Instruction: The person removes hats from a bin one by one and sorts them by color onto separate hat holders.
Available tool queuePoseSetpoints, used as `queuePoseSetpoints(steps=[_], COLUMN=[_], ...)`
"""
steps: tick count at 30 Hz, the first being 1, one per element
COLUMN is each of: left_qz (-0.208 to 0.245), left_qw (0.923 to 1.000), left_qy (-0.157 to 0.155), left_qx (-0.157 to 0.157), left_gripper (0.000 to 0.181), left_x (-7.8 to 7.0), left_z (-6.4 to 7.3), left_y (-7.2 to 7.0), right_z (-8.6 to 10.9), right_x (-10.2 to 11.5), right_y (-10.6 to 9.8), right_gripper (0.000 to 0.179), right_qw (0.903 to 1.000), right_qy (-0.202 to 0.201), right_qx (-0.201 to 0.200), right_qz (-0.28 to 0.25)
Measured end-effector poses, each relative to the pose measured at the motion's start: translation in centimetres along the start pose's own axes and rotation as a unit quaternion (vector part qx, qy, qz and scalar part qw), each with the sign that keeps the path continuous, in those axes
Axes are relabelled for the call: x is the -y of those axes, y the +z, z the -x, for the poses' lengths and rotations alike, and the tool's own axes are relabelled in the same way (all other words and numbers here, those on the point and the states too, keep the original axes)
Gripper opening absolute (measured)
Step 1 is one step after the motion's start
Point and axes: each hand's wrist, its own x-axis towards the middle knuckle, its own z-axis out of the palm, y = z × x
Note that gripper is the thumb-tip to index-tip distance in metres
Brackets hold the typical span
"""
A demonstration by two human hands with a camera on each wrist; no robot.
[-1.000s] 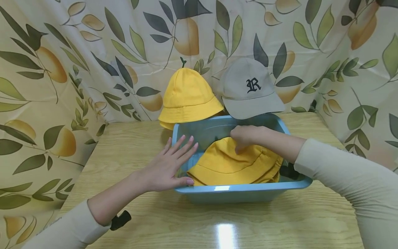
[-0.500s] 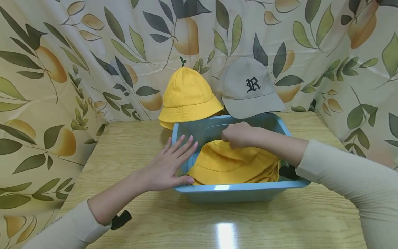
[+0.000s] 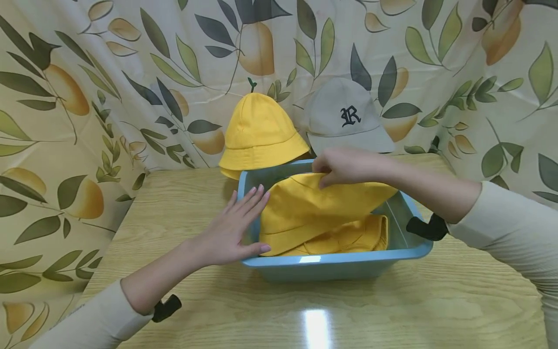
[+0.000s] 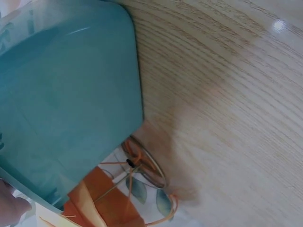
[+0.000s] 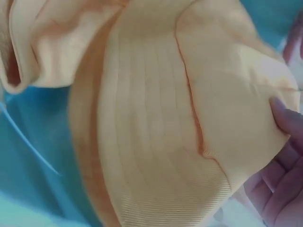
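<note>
My right hand (image 3: 348, 167) pinches the crown of a yellow bucket hat (image 3: 322, 208) and holds it tilted inside the blue plastic bin (image 3: 340, 258). In the right wrist view the thumb (image 5: 286, 120) lies on the crown cloth, with the hat's stitched brim (image 5: 147, 118) towards the camera. Beneath it, more folded yellow cloth (image 3: 364, 235) with a hemmed edge lies in the bin. My left hand (image 3: 235, 228) is spread at the bin's left rim, thumb by the front corner. The left wrist view mostly has the bin's outer wall (image 4: 71, 99).
Behind the bin stand a yellow bucket hat (image 3: 261, 126) with a green sprout on top and a grey baseball cap (image 3: 333, 116) with a black letter R. A leaf-and-fruit patterned curtain (image 3: 174, 48) borders the wooden table (image 3: 192, 300). Orange cloth and cords (image 4: 118, 189) appear beside the bin.
My right hand has risen and drawn back to the right with the yellow hat, uncovering the yellow cloth below. My left hand stays at the rim.
</note>
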Motion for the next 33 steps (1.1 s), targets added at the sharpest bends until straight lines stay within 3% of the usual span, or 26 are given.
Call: queuePoseSetpoints(steps=[4, 8, 11, 15, 18, 22, 25, 29, 33], left_qz=[-0.029, -0.055, -0.055, -0.048, -0.049, -0.091, -0.134, -0.123, -0.06], left_qw=[0.9988, 0.9926, 0.9851, 0.9704, 0.957, 0.9531, 0.9493, 0.9419, 0.9377], left_qy=[0.022, 0.059, 0.083, 0.118, 0.137, 0.109, 0.072, 0.05, 0.098], left_qx=[-0.032, -0.091, -0.141, -0.205, -0.251, -0.267, -0.275, -0.309, -0.328], left_gripper=[0.086, 0.088, 0.088, 0.087, 0.092, 0.115, 0.12, 0.104, 0.066], left_x=[0.1, -0.1, -0.7, -1.9, -3.0, -4.1, -4.5, -4.4, -3.8], left_z=[-0.1, -0.4, -0.8, -2.0, -3.2, -4.9, -5.9, -6.1, -5.3], left_y=[-0.1, -0.3, -0.6, -1.4, -1.5, -0.8, -0.2, -0.1, -0.7], right_z=[1.0, 2.2, 2.9, 3.3, 3.3, 2.8, 2.5, 2.4, 2.6], right_x=[0.6, 1.4, 2.2, 3.5, 4.5, 5.7, 6.4, 6.5, 6.0], right_y=[-1.7, -3.6, -5.0, -6.2, -6.6, -6.9, -6.9, -6.9, -6.9], right_gripper=[0.017, 0.012, 0.013, 0.022, 0.027, 0.029, 0.031, 0.033, 0.032], right_qw=[0.9985, 0.9954, 0.9903, 0.9732, 0.963, 0.9477, 0.9314, 0.9167, 0.9055], right_qy=[-0.019, -0.011, 0.042, 0.11, 0.121, 0.117, 0.123, 0.133, 0.143], right_qx=[-0.05, -0.089, -0.09, -0.112, -0.141, -0.172, -0.189, -0.2, -0.209], right_qz=[-0.008, -0.035, -0.097, -0.168, -0.196, -0.243, -0.286, -0.319, -0.341])
